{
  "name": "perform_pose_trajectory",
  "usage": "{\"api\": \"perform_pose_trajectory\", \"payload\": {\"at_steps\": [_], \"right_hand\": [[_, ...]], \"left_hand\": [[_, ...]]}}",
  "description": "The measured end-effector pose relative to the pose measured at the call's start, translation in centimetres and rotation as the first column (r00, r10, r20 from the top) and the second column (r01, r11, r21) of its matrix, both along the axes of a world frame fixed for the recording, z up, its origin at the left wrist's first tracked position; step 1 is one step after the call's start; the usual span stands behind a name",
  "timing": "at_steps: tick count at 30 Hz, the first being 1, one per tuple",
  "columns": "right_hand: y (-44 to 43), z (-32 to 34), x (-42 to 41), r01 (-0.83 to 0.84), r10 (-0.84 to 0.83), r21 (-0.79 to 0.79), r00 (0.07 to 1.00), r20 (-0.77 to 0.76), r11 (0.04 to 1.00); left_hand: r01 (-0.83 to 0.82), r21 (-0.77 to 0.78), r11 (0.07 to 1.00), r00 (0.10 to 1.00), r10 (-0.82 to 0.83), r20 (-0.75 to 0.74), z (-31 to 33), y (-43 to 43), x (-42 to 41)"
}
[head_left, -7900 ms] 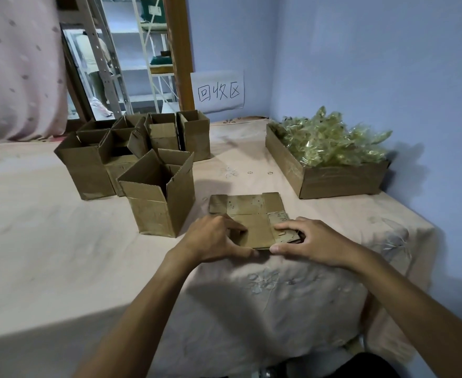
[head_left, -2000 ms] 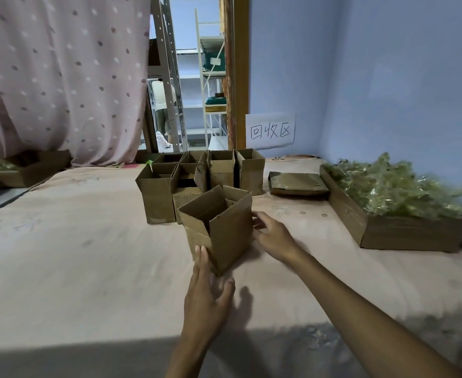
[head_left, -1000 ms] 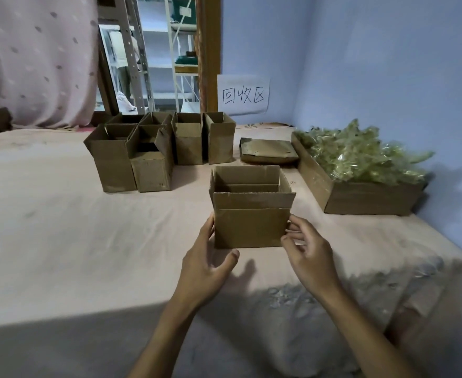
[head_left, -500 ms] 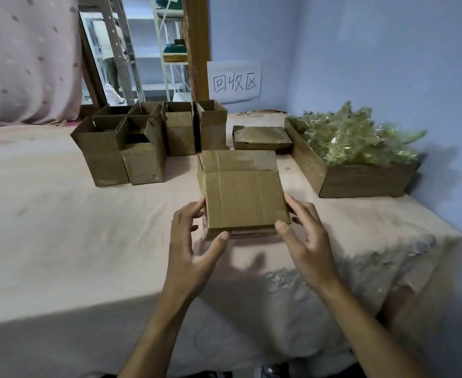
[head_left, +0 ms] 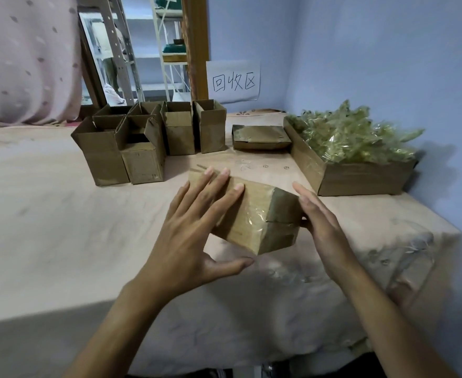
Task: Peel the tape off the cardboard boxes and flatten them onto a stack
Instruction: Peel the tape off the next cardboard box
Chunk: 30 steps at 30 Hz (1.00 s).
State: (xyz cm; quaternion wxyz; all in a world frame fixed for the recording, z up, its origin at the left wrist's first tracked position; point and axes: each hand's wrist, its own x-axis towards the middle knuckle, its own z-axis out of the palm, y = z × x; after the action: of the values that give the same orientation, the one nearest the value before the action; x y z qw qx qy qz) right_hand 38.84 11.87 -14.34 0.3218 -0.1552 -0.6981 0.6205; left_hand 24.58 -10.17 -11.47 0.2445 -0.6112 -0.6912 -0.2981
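Note:
A small cardboard box (head_left: 244, 223) lies tipped over between my hands near the table's front edge, one corner pointing at me. Its taped bottom faces me, with shiny clear tape (head_left: 259, 217) over the seam. My left hand (head_left: 194, 236) lies on the box's left face with straight fingers, thumb spread below the near corner. My right hand (head_left: 319, 225) presses flat against the box's right end. A stack of flattened boxes (head_left: 259, 136) lies at the back, beside the tray.
Several open upright boxes (head_left: 142, 148) stand in a cluster at the back left. A long cardboard tray (head_left: 355, 181) heaped with crumpled tape (head_left: 352, 137) sits at the right by the wall. A paper sign (head_left: 234, 81) hangs on the wall. The table's cloth (head_left: 60, 227) drops off at the front.
The box was drawn toward me from the cluster, tipped over and turned until its taped bottom faces me. Both hands shifted from its sides to its left face and right end.

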Motion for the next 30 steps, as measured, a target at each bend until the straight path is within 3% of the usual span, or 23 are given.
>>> {"api": "perform_pose_trajectory", "payload": {"at_steps": [4, 8, 13, 17, 24, 30], "right_hand": [[-0.2, -0.7, -0.4, -0.056, 0.060, -0.069, 0.997, 0.049, 0.996], [-0.2, -0.9, -0.4, -0.007, 0.010, -0.063, 0.999, 0.046, 0.998], [0.7, 0.3, 1.4, 0.182, -0.184, 0.177, 0.983, -0.002, 0.967], [0.2, 2.7, 3.9, 0.187, -0.163, 0.332, 0.981, -0.101, 0.924], [-1.5, 5.2, 5.7, 0.072, -0.094, 0.712, 0.996, -0.008, 0.698], [-1.3, 4.3, 5.1, 0.077, -0.119, 0.847, 0.993, -0.016, 0.526]], "left_hand": [[0.005, -0.065, 0.998, 0.997, -0.010, -0.078, 1.6, 0.4, -1.0], [0.026, -0.099, 0.995, 0.997, -0.033, -0.063, 2.3, 1.4, -0.6], [0.049, -0.111, 0.993, 0.996, -0.057, -0.067, 3.2, 2.7, -0.5], [0.024, -0.136, 0.990, 0.994, -0.039, -0.104, 4.4, 3.2, -1.1], [0.054, -0.180, 0.982, 0.993, -0.072, -0.099, 2.8, 4.0, 0.6], [0.068, -0.144, 0.987, 0.993, -0.081, -0.087, 2.5, 4.3, 1.1]]}}
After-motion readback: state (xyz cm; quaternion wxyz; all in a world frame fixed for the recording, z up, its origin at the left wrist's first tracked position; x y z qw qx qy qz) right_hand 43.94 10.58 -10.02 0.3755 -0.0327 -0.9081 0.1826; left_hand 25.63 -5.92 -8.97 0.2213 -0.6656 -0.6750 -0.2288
